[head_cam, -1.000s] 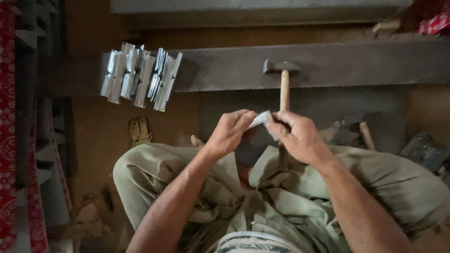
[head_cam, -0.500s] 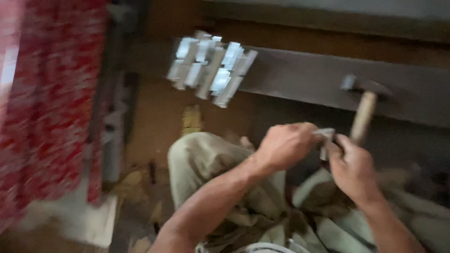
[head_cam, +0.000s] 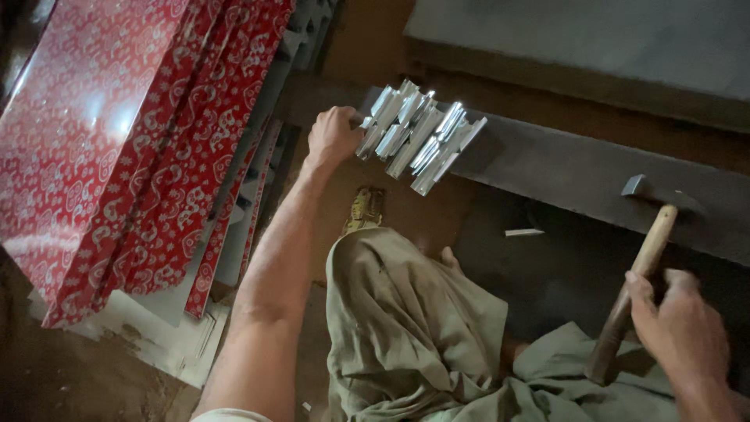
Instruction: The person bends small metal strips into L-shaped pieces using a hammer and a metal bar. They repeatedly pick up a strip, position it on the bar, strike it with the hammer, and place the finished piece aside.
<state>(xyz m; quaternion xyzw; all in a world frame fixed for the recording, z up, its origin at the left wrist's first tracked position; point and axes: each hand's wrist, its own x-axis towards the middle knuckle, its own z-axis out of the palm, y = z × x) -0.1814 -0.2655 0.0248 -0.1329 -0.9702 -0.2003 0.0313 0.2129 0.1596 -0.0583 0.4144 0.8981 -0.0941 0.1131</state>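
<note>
A pile of shiny folded metal pieces (head_cam: 422,137) lies on a long dark metal beam (head_cam: 578,176). My left hand (head_cam: 332,137) reaches out to the pile's left end and closes on one of the pieces. My right hand (head_cam: 680,328) wraps around the wooden handle of a hammer (head_cam: 637,273), whose metal head rests on the beam at the right. A small flat metal strip (head_cam: 523,232) lies below the beam. My knees in olive trousers (head_cam: 414,328) fill the lower middle.
Red patterned metal sheets (head_cam: 133,141) lean stacked at the left, with pale sheets beneath them. A sandal (head_cam: 366,209) lies on the brown floor by my knee. A grey slab (head_cam: 594,47) runs along the top right.
Both hands held a small metal piece together before. My left hand has since reached out to the pile, my right hand has taken the hammer handle, and the view has swung left.
</note>
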